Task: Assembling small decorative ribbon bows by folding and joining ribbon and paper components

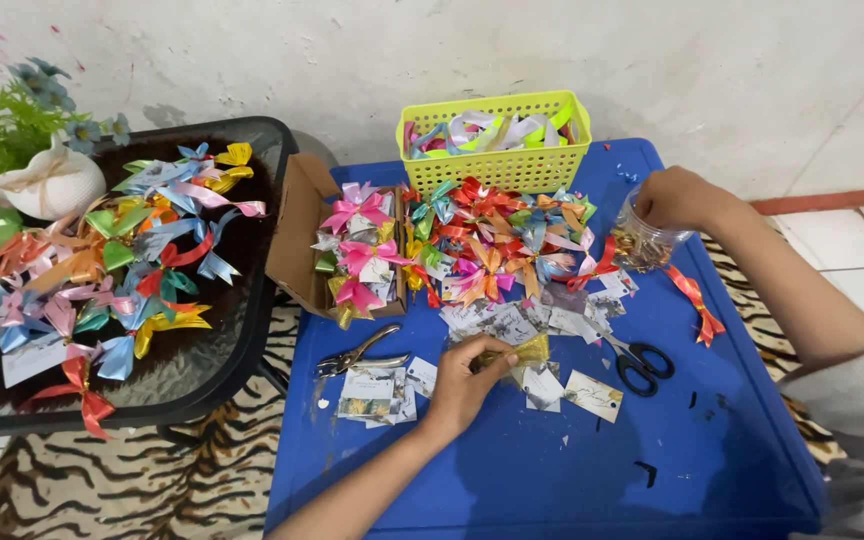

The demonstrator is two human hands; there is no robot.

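Blue plastic makes up the low table (552,470) where a person works with both bare hands. The left hand (464,385) rests on the table near its middle, fingers pinched closed on a gold ribbon bow (524,351) that lies against a small printed card. Just left of that hand sits a stack of small cards (377,395), and above the stack a metal hole punch (357,354) lies on its side. Right of the gold ribbon bow, black-handled scissors (637,362) lie flat with the blades pointing toward the bow, and more loose cards (592,394) are scattered around them.

The right hand (677,197) is up at the table's far right corner, curled over the mouth of a clear plastic jar (647,243) holding small gold pieces; whether the fingers grip anything inside is hidden. An orange-red ribbon strip (697,300) lies on the table just below the jar.

Behind the gold ribbon bow spreads a heap of bright ribbon bows (497,240) in pink, red, orange and teal. A brown cardboard box (297,235) stands open at the heap's left edge, with pink bows inside it. A yellow perforated basket (497,160) full of pale ribbon sits at the back edge of the table.

Left of the table, a black-framed glass side table (242,330) carries many more finished bows (102,260), with a white pot of green fern (47,180) at its far corner. A tiger-striped rug (152,480) covers the floor beneath.
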